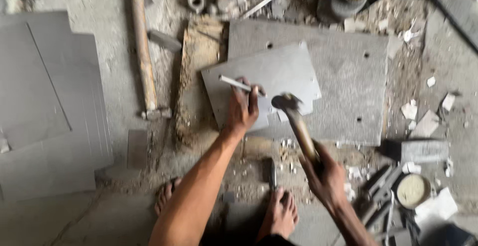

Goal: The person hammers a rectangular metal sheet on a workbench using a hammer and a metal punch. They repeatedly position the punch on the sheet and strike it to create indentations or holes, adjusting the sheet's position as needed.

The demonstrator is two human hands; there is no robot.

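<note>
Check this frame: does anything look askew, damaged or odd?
The small metal plate lies skewed across the larger plate, corners misaligned. Debris litters the floor. Bare feet sit close under the hammer.

One view only, from the person's head, facing almost straight down at the floor (99, 216). It sits close above the work: both forearms enter from the bottom edge, bare feet (281, 216) show beneath them, and the metal plates (338, 72) fill the upper middle of the frame.
</note>
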